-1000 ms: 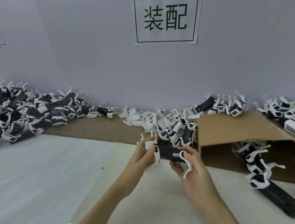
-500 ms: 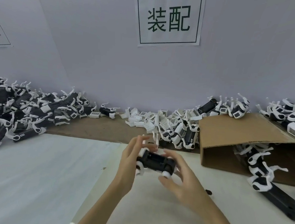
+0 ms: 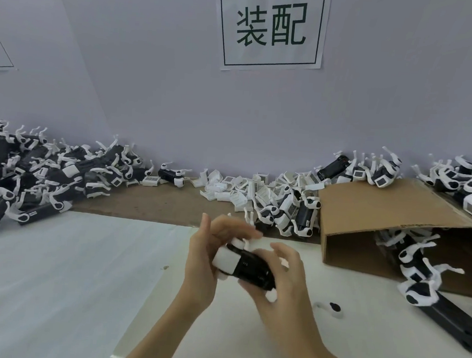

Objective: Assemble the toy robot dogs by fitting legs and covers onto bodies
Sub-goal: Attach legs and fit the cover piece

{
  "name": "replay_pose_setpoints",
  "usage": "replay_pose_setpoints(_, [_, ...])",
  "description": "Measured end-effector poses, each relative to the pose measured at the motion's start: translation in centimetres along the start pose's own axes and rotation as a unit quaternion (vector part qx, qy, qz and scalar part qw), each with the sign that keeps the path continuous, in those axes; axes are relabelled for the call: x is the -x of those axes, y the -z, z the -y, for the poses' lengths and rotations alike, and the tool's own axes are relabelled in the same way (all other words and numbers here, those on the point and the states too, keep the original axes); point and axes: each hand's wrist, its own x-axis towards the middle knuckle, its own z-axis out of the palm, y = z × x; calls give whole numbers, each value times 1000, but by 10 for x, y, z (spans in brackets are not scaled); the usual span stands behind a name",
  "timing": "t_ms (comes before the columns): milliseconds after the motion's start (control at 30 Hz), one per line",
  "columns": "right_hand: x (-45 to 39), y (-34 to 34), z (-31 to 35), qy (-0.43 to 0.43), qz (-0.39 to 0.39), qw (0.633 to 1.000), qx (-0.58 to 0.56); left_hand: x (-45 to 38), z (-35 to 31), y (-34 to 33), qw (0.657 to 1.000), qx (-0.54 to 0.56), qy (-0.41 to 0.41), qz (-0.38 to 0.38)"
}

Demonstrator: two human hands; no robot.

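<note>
step: we are seating the white plastic cover [image 3: 226, 260] on the black plastic dog body [image 3: 253, 270] | left hand [image 3: 202, 263] gripping the cover end, right hand [image 3: 283, 284] curling round the body | advice: we are judging that 2 hands squeezing evenly should seat it

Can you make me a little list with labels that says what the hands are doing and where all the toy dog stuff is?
held: toy robot dog, black body with white cover
left hand: grips the dog's white end
right hand: curled round its black end
left pile: dogs heaped by the wall
middle pile: loose white covers
cardboard box: on its side, dogs spilling out
sign: on the wall
</note>
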Motion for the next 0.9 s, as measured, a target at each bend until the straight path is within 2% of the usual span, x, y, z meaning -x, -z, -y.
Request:
replay_pose_setpoints(33, [-3, 4, -2, -17, 2, 999, -42, 0, 1, 1, 995, -91, -48, -8])
replay_pose_setpoints(67, [-6, 7, -6, -26, 12, 994, -104, 0, 0, 1, 970, -213, -113, -14])
replay_pose_setpoints(133, [-10, 13, -11, -45, 63, 974, -213, 0, 3, 4, 875, -415, -249, 31])
replay_pose_setpoints(167, [-10, 15, -12, -60, 94, 967, -231, 1, 4, 4, 850, -451, -266, 57])
replay_pose_setpoints(267, [-8, 15, -13, -82, 133, 969, -192, 4, 8, -1, 847, -464, -248, 75])
replay_pose_setpoints(567, [-5, 16, -15, -43, 85, 994, -50, 5, 11, -4, 904, -391, -172, 5])
replay_pose_setpoints(700, [-5, 18, -9, 25, 52, 998, 37, 10, 15, -8, 936, -310, -158, -59])
replay_pose_setpoints(733, [-4, 18, -6, 38, 48, 997, 42, 10, 17, -8, 947, -279, -134, -85])
replay_pose_setpoints(800, [-1, 18, 0, 27, 56, 998, 24, 8, 14, -6, 984, -115, -29, -131])
replay_pose_setpoints(867, [0, 16, 5, 24, 71, 997, 18, 2, 10, 3, 985, 48, 52, -156])
replay_pose_setpoints(900, [0, 14, 7, 37, 70, 997, 25, 0, 10, 9, 981, 84, 73, -162])
